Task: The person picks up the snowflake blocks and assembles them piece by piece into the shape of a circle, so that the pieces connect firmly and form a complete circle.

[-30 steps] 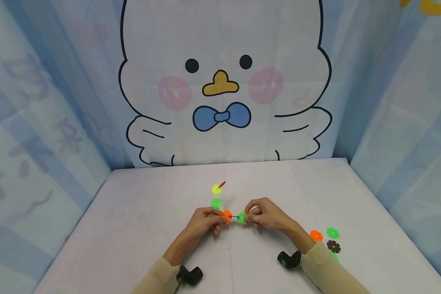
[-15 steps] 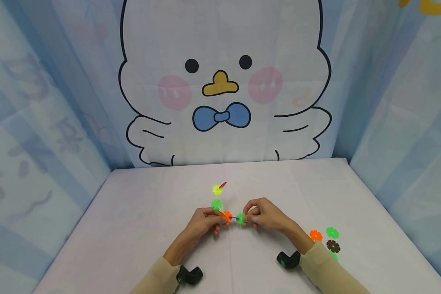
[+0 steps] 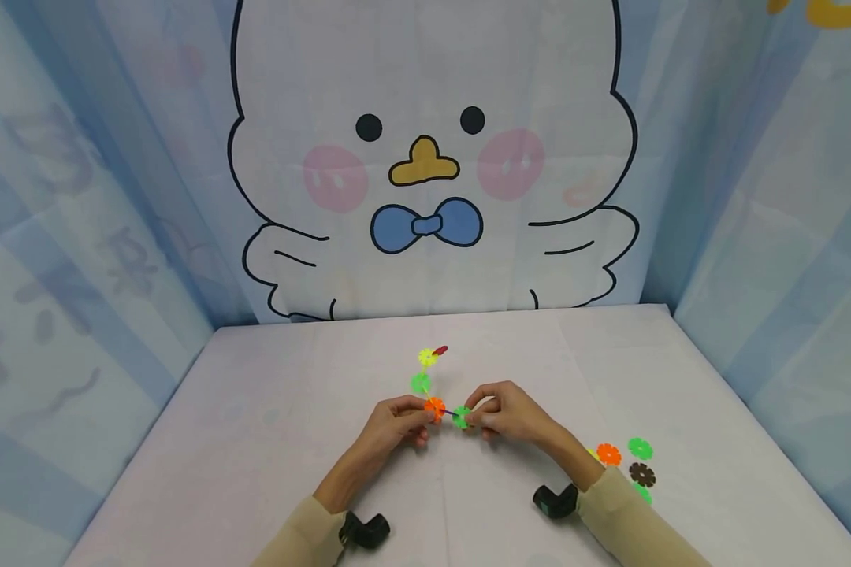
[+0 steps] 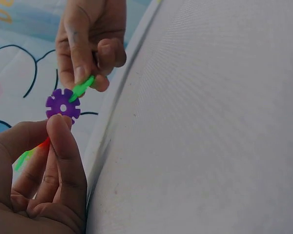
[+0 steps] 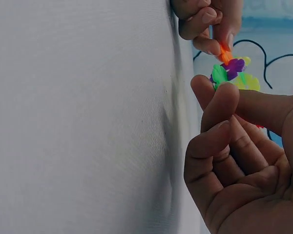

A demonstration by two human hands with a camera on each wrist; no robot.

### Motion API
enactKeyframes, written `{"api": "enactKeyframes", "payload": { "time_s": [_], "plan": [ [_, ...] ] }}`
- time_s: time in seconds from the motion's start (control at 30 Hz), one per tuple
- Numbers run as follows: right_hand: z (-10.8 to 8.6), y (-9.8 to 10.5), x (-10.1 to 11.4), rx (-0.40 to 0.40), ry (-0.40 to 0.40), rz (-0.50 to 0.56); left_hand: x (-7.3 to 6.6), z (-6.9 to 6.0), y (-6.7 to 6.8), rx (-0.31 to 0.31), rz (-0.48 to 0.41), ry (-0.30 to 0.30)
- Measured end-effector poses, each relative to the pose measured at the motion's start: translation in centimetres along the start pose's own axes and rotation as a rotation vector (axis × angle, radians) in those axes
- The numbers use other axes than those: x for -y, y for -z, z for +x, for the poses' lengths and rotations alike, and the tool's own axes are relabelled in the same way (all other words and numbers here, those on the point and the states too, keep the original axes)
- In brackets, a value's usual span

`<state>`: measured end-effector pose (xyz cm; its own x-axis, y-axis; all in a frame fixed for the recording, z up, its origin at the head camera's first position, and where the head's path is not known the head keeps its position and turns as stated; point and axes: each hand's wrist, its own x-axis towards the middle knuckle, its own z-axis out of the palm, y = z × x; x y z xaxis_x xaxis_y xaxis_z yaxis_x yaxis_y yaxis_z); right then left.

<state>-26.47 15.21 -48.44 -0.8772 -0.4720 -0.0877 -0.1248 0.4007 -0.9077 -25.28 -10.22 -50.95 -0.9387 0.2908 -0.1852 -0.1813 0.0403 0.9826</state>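
Note:
My left hand (image 3: 395,425) pinches an orange notched interlocking disc (image 3: 435,408) between thumb and fingertips. Opposite it, my right hand (image 3: 508,411) pinches a green interlocking disc (image 3: 461,416) by its edge. Between these two sits a purple disc (image 4: 55,103), seen edge-on from the head and flat in the left wrist view, joined at its slots with the green one. From the orange disc a chain runs away from me: another green disc (image 3: 421,383), a yellow disc (image 3: 428,357) and a red disc (image 3: 441,350) at the tip. Thin yellow edges link some of them.
Loose discs lie on the white table (image 3: 269,441) by the right forearm: an orange one (image 3: 609,454), a brown one (image 3: 641,475), a green one (image 3: 640,449) and others partly under the sleeve. A printed curtain (image 3: 425,268) stands behind the table.
The chain's far end has swung right and away from me. Both hands keep their pinch; the right one has shifted slightly left with its green disc.

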Motion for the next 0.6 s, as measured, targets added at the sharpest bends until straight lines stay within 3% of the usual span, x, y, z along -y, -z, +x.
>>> {"api": "enactKeyframes", "payload": {
  "time_s": [0.23,0.43,0.6],
  "plan": [
    [-0.13,-0.14,0.08,-0.073,0.032,-0.079,0.16,-0.19,-0.20,0.022,-0.057,-0.009],
    [-0.40,-0.20,0.63,-0.056,0.043,0.008,0.20,-0.13,-0.63,0.039,-0.089,0.024],
    [-0.35,-0.62,0.94,-0.051,0.021,0.041,0.14,-0.20,-0.95,0.094,-0.035,0.013]
  ]
}}
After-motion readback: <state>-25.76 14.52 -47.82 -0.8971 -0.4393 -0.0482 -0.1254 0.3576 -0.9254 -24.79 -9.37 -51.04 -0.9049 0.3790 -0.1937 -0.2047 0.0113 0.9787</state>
